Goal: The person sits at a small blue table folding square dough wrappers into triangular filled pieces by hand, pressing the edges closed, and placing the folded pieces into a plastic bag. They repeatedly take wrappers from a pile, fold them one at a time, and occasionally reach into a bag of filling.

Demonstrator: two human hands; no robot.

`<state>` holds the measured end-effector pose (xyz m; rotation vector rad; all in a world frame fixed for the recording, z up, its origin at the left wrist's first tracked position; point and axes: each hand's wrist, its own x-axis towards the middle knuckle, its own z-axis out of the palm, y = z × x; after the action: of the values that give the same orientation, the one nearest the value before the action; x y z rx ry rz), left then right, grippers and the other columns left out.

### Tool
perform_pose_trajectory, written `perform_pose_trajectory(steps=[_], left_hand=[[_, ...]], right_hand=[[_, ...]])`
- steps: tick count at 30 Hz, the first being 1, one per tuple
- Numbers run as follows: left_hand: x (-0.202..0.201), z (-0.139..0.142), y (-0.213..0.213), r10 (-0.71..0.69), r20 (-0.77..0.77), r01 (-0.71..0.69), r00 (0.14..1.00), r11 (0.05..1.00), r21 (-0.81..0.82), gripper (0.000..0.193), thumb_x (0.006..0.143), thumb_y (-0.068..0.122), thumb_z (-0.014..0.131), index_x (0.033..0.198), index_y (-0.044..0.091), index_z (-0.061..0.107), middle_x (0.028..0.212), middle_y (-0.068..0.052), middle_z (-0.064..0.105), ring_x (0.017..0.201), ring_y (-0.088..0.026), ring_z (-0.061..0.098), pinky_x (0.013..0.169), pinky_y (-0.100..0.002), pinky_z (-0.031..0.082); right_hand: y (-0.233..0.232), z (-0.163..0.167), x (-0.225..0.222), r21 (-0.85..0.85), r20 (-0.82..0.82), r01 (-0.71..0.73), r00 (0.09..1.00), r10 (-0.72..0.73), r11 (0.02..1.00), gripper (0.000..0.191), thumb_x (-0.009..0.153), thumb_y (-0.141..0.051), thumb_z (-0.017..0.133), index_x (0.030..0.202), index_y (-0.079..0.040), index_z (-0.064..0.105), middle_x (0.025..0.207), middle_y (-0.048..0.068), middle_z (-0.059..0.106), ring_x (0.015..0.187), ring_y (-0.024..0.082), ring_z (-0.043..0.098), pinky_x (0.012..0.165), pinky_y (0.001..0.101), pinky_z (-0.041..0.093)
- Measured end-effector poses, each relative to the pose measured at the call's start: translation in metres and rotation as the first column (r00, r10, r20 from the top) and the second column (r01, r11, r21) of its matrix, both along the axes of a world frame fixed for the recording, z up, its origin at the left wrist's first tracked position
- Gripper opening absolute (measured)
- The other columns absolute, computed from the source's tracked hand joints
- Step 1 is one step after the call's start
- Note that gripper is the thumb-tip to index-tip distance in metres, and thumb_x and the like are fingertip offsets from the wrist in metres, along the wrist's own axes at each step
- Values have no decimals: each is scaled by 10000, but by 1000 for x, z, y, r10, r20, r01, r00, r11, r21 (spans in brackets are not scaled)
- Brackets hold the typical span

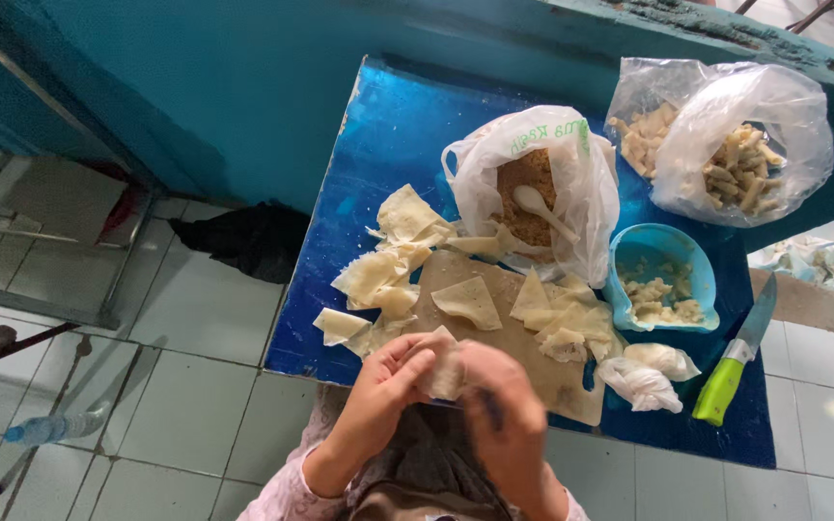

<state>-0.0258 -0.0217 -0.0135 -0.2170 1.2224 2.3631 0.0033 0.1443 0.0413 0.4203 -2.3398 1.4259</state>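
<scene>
Pale dough wrapper (444, 371) stands upright, long axis vertical, pinched by both hands' fingers (417, 365).

Makeshift food-prep spot, likely a stall or home kitchen corner: small blue table (378, 145), tiled floor (195, 318), dough wrappers (383, 270), wooden board (533, 371), filling bag (581, 183), green-handled knife (737, 359).

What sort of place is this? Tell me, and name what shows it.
Probably a simple home or street-side food-prep spot. A small blue table stands on a tiled floor, bearing pale dough wrappers on a board, a bag of brown filling and a green-handled knife.
</scene>
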Motion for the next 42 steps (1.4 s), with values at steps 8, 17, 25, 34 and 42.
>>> perform_pose_trajectory(steps=[8,17,25,34,42], left_hand=[[-3,17,13,-48,-489,-212,871,862,-461,280,957,50,636,1225,-1,698,1032,-92,727,875,-159,722,747,-270,571],[-58,37,31,-109,-757,-518,644,666,-537,250,936,40,682,1183,13,658,1030,-174,706,908,-315,724,768,-362,576],[-23,76,-16,-418,-517,-81,747,715,-695,207,900,49,659,1105,41,688,899,-126,680,740,-271,711,669,-353,561],[1,88,-43,-417,-531,-140,738,675,-724,208,921,97,679,1128,75,678,821,-120,650,659,-268,665,617,-342,538],[-51,56,-12,-486,-485,-69,727,651,-756,226,885,230,763,1037,67,729,716,-131,696,631,-271,698,606,-372,536]], right_hand=[[32,-44,-14,-547,540,228,831,132,805,148,961,-50,714,1045,72,719,861,80,725,723,132,660,660,290,530],[18,-15,-52,62,279,367,886,-369,928,124,906,-120,714,942,-2,721,773,92,715,636,166,672,606,303,532],[36,-8,-91,420,54,137,983,-175,897,169,924,-105,660,1051,-16,725,1002,161,667,872,339,666,752,406,525],[39,-1,-111,453,58,-68,997,47,889,88,862,-78,688,925,-34,646,939,136,631,926,329,625,824,420,508],[53,15,-86,84,366,-224,913,179,971,244,842,6,722,1070,-52,658,841,48,687,763,102,665,673,262,548]])
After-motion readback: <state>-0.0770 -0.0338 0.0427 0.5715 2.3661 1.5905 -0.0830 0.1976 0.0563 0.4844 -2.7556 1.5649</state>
